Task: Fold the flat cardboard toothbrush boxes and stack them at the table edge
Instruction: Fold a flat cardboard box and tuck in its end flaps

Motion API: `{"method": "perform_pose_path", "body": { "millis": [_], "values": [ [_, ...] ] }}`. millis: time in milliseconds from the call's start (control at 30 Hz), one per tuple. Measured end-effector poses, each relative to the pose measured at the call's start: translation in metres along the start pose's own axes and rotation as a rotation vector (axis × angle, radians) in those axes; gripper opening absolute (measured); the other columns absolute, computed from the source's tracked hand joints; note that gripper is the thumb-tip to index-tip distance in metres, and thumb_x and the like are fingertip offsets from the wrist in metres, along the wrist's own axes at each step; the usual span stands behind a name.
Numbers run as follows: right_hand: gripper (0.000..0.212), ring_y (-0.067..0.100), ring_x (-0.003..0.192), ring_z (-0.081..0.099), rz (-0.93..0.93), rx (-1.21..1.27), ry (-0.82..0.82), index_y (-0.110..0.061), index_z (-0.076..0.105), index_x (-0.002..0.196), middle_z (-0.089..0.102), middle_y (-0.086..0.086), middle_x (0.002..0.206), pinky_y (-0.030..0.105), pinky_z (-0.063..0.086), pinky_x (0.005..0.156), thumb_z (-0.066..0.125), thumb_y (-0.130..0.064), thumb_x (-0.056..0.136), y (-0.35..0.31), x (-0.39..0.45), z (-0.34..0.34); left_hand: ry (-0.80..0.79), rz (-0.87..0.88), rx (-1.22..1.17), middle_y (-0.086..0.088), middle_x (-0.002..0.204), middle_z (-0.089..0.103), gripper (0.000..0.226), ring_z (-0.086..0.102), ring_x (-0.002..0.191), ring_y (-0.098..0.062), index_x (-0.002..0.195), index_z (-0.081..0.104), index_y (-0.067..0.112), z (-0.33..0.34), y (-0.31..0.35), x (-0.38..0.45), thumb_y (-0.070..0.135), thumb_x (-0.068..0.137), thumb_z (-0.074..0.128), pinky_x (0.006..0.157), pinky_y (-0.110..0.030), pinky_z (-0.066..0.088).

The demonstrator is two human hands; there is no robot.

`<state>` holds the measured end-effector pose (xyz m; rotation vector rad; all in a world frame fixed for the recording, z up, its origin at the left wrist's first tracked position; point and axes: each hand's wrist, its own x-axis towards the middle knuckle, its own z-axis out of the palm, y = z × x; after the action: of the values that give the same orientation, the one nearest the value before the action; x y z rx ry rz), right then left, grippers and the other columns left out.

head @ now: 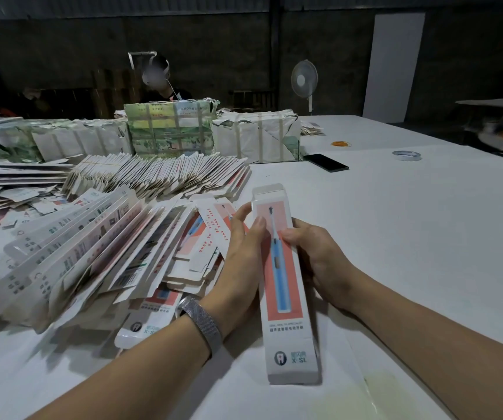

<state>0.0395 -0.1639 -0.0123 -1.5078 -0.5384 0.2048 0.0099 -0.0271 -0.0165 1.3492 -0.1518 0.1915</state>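
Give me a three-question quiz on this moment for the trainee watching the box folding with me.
1. True or false: both the left hand and the right hand hold the toothbrush box.
2. Which lies nearest the wrapped bundles? A) tape roll B) black phone C) orange rubber bands
3. Fill in: the top flap of the held box is ____.

Key: 1 true; 2 B; 3 open.
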Motion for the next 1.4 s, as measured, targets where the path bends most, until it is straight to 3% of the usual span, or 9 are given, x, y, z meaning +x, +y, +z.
{"method": "perform_pose_path", "body": {
  "millis": [133, 333, 433, 533, 667, 867, 1000, 1167, 1400],
  "values": [
    [0.035, 0.028, 0.086, 0.076, 0.009, 0.005, 0.004, -0.028, 0.067, 0.115, 0.076, 0.007, 0.095, 0.03, 0.06, 0.073, 0.053, -0.045, 0.087, -0.0008, 0.0006, 0.0004, -0.003, -0.007, 0.024, -0.01, 0.11, 0.071, 0.028, 0.072, 0.083, -0.021, 0.131, 0.039, 0.048, 0.0003, 0.0023, -0.0018, 0.036, 0.107, 0.041, 0.079, -0.038, 0.061],
    [0.024, 0.033, 0.088, 0.075, 0.012, 0.068, 0.019, -0.037, 0.074, 0.101, 0.075, 0.013, 0.097, 0.039, 0.062, 0.078, 0.056, -0.04, 0.085, 0.0008, 0.0018, 0.0015, 0.001, -0.025, 0.026, -0.008, 0.098, 0.075, 0.03, 0.073, 0.077, -0.024, 0.133, 0.046, 0.042, -0.0031, 0.0016, -0.0004, 0.034, 0.105, 0.049, 0.069, -0.035, 0.06],
    [0.04, 0.038, 0.095, 0.072, -0.008, 0.108, 0.05, -0.042, 0.062, 0.122, 0.074, 0.014, 0.105, 0.056, 0.056, 0.092, 0.062, -0.036, 0.083, 0.0047, 0.0051, -0.0009, 0.002, -0.034, 0.002, -0.007, 0.09, 0.075, 0.029, 0.073, 0.073, -0.022, 0.132, 0.048, 0.038, -0.0043, 0.0015, 0.0007, 0.032, 0.104, 0.052, 0.064, -0.033, 0.059],
    [0.052, 0.037, 0.095, 0.073, -0.019, 0.153, 0.068, -0.06, 0.052, 0.123, 0.073, 0.013, 0.106, 0.056, 0.055, 0.093, 0.071, -0.044, 0.077, 0.0061, 0.0066, -0.0037, -0.017, -0.047, 0.011, -0.004, 0.083, 0.075, 0.019, 0.074, 0.069, -0.021, 0.12, 0.052, 0.043, -0.0056, 0.003, -0.0005, 0.037, 0.102, 0.056, 0.06, -0.028, 0.059],
    [0.041, 0.032, 0.086, 0.07, -0.025, 0.2, 0.08, -0.032, 0.067, 0.118, 0.072, 0.015, 0.099, 0.061, 0.053, 0.092, 0.071, -0.043, 0.078, 0.006, 0.0066, -0.0076, -0.069, -0.016, 0.132, -0.001, 0.085, 0.076, 0.02, 0.075, 0.076, -0.02, 0.106, 0.057, 0.055, -0.0019, -0.0007, -0.003, 0.05, 0.087, 0.058, 0.067, -0.029, 0.059],
    [0.034, 0.031, 0.092, 0.073, -0.015, 0.204, 0.124, -0.044, 0.062, 0.12, 0.075, 0.007, 0.109, 0.048, 0.06, 0.085, 0.063, -0.046, 0.085, 0.0079, 0.0089, -0.0045, -0.035, -0.008, 0.121, 0.0, 0.087, 0.076, 0.012, 0.075, 0.076, -0.018, 0.112, 0.054, 0.048, -0.0031, -0.0012, -0.0024, 0.042, 0.101, 0.055, 0.066, -0.028, 0.059],
    [0.018, 0.033, 0.087, 0.071, -0.03, 0.156, 0.15, -0.043, 0.067, 0.113, 0.073, 0.014, 0.104, 0.054, 0.056, 0.089, 0.058, -0.041, 0.097, 0.007, 0.0077, -0.0021, -0.002, -0.001, 0.099, -0.006, 0.087, 0.072, 0.021, 0.072, 0.073, -0.017, 0.128, 0.048, 0.03, -0.0025, 0.0014, -0.002, 0.031, 0.106, 0.047, 0.065, -0.029, 0.058],
    [0.014, 0.018, 0.074, 0.067, -0.005, 0.126, 0.134, -0.035, 0.068, 0.101, 0.073, 0.004, 0.086, 0.024, 0.053, 0.06, 0.06, -0.041, 0.092, 0.0034, 0.0052, -0.0034, -0.029, -0.024, 0.126, -0.003, 0.088, 0.073, 0.02, 0.073, 0.075, -0.017, 0.127, 0.048, 0.034, -0.0033, 0.0035, -0.0032, 0.033, 0.107, 0.045, 0.065, -0.027, 0.058],
    [0.014, 0.016, 0.081, 0.071, -0.006, 0.179, 0.161, -0.024, 0.068, 0.102, 0.074, 0.001, 0.096, 0.028, 0.059, 0.07, 0.054, -0.023, 0.102, 0.0049, 0.0068, -0.0049, -0.03, -0.032, 0.197, 0.003, 0.085, 0.073, 0.021, 0.074, 0.075, -0.015, 0.127, 0.046, 0.039, -0.0041, 0.0029, -0.0003, 0.037, 0.107, 0.044, 0.067, -0.028, 0.06]
  ]
}}
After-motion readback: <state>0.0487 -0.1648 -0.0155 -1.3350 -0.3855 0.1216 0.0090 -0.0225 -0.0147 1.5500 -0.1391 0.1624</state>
